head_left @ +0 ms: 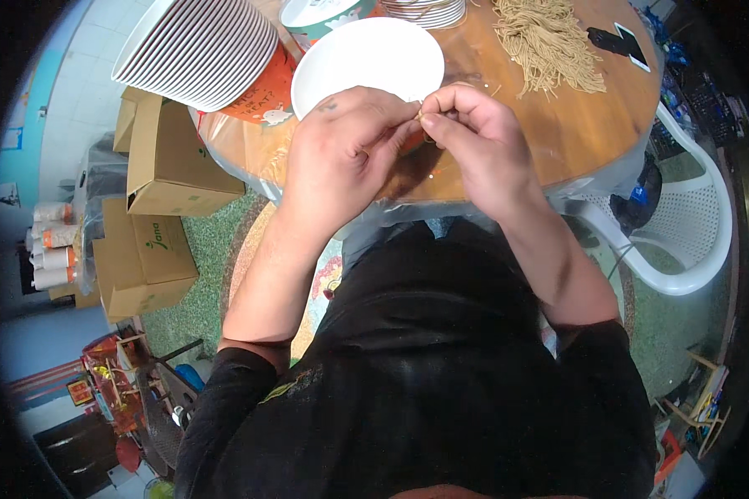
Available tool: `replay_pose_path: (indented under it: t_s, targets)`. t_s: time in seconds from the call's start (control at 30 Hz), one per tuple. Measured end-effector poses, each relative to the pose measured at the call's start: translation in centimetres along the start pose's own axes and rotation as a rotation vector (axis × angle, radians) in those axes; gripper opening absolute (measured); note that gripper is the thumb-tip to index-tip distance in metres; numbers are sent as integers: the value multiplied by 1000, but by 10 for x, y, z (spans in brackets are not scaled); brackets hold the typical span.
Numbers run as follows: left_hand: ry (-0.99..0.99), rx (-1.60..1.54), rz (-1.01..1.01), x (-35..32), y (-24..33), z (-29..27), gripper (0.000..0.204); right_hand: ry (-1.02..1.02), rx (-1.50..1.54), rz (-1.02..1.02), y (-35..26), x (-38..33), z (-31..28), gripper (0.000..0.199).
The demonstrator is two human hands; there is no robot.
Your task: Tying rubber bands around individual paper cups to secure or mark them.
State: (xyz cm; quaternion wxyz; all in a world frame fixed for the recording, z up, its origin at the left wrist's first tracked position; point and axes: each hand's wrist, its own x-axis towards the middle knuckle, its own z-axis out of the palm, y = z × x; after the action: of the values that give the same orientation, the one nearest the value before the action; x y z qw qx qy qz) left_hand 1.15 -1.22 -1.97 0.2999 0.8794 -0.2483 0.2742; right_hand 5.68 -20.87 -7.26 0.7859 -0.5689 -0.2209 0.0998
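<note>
The left hand (341,154) and the right hand (474,141) are meeting over the edge of a round wooden table (591,125). The table is looking shiny, like it has a clear cover on it. Both hands are curling in, and their fingertips are pinching together on a tiny thin strand (421,116). The strand is pale tan, and it is too small to see well. It is sitting right between the two hands, just in front of a smooth white bowl (366,58).

A pile of thin tan strands (549,41) is lying farther back on the table, looking like stringy noodles. A tall stack of white paper bowls (195,50) is leaning on the left, next to an orange paper cup (266,96). Brown cardboard boxes (162,166) are sitting on the green floor. A white plastic chair (691,233) with little holes is standing on the right.
</note>
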Motion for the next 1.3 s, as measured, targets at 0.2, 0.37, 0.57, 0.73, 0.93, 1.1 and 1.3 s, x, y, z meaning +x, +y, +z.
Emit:
replay_pose_path:
  t_s: [0.2,0.37,0.57,0.73,0.93,1.1,1.3]
  targets:
    - [16,-67,-87,3,6,-3,11,-2,-110,-62,1,4,-6,11]
    - [29,-48,-88,3,6,-2,5,67,-337,-165,-14,8,0,10]
    - [26,-3,-88,0,7,-3,6,95,-625,-279,-21,17,-10,9]
    - [30,118,31,-4,3,-8,9,189,-730,-357,-28,24,-14,9]
    - [-174,104,40,-4,16,-19,23,215,-855,-509,-27,28,-16,7]
    - [-285,76,107,-4,5,-24,19,235,-854,-575,-23,32,-15,6]
    - [-236,-229,-41,-1,6,-28,11,100,-808,-723,-27,31,-19,12]
